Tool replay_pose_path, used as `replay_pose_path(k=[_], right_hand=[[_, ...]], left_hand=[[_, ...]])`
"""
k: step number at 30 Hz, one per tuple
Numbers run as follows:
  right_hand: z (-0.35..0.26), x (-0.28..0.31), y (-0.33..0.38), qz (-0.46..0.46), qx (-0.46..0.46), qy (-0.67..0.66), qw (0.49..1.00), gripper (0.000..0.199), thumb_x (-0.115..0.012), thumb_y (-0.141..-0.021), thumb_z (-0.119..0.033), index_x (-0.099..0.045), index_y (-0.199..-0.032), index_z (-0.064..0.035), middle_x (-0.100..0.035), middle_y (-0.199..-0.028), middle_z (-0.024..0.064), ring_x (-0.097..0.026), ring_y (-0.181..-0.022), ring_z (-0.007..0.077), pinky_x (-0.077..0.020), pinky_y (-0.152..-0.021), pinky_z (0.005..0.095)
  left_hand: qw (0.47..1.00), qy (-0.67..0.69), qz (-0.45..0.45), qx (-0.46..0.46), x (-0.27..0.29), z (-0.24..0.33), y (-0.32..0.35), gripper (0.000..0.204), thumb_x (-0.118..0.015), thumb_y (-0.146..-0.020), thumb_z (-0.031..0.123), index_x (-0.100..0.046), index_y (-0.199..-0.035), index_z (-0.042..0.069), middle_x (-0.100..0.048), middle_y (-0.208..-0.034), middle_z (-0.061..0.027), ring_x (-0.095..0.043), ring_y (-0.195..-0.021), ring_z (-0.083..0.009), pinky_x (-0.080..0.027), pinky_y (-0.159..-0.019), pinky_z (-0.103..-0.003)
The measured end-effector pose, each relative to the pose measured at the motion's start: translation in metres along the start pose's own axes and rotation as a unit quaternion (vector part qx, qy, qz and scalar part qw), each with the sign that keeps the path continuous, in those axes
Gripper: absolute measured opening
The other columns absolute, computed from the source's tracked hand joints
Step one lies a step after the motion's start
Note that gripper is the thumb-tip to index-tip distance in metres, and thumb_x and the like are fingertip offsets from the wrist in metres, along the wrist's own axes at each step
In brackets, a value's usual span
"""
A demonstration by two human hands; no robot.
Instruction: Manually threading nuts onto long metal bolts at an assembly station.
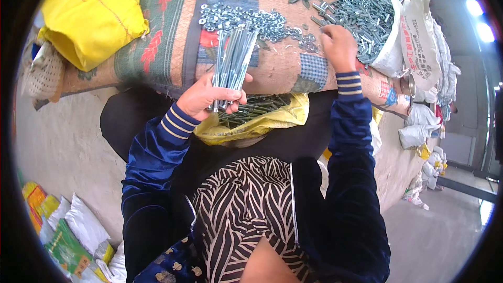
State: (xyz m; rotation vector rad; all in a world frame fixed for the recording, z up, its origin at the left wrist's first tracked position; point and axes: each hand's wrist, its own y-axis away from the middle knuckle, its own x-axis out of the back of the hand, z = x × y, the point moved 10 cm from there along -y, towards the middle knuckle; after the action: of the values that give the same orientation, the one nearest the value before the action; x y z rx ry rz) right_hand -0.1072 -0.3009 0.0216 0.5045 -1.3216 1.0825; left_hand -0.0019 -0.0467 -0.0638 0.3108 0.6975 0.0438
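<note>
My left hand (212,97) is closed round a bundle of long silvery bolts (234,60), which stand fanned upward over the patterned cloth. Beyond the bundle, loose nuts and washers (225,17) lie spread over the cloth. My right hand (340,47) is at the right end of that spread, its fingers curled inward and downward; what they pinch, if anything, is hidden. Just past it, short metal sleeves and bolts (361,15) are heaped in and around the mouth of a white sack (392,47).
A padded, patterned cloth (283,71) covers the work surface. Below it, between my knees, an opened yellow sack (283,118) holds long dark rods. A yellow bag (94,15) lies at far left. White sacks (419,126) stand right; packed bags (78,230) lie on the floor lower left.
</note>
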Motion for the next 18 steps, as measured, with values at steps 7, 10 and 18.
replay_pose_path(k=[7,10,18], right_hand=[[-0.061,0.035,0.007,-0.024,-0.072,-0.538,0.839,0.02,-0.056,-0.088,-0.003,-0.066,-0.106,-0.0029,-0.062,-0.085,0.003,-0.057,-0.079,0.0095,-0.0459,-0.07,0.0248],[-0.087,0.055,0.004,-0.016,0.003,-0.541,0.841,0.022,-0.053,-0.09,-0.003,-0.065,-0.109,-0.0039,-0.056,-0.093,-0.0009,-0.05,-0.08,0.007,-0.0419,-0.073,0.0206],[-0.111,0.073,0.002,-0.076,0.064,-0.589,0.802,0.023,-0.054,-0.086,0.002,-0.065,-0.105,-0.0034,-0.059,-0.099,0.0041,-0.056,-0.087,0.0138,-0.0447,-0.078,0.026]], left_hand=[[0.994,0.05,-0.095,-0.013,-0.011,-0.003,0.007,0.051,-0.066,-0.078,0.01,-0.047,-0.123,-0.006,-0.063,-0.081,-0.0119,-0.058,-0.06,-0.0133,-0.047,-0.055,-0.023],[0.995,0.038,-0.092,0.012,-0.013,-0.005,0.01,0.053,-0.066,-0.078,0.01,-0.047,-0.124,-0.006,-0.063,-0.08,-0.0118,-0.057,-0.058,-0.0131,-0.047,-0.056,-0.023],[0.99,0.007,-0.135,0.034,-0.025,-0.008,0.02,0.054,-0.069,-0.076,0.011,-0.048,-0.123,-0.008,-0.063,-0.077,-0.0123,-0.057,-0.058,-0.0125,-0.047,-0.056,-0.022]])
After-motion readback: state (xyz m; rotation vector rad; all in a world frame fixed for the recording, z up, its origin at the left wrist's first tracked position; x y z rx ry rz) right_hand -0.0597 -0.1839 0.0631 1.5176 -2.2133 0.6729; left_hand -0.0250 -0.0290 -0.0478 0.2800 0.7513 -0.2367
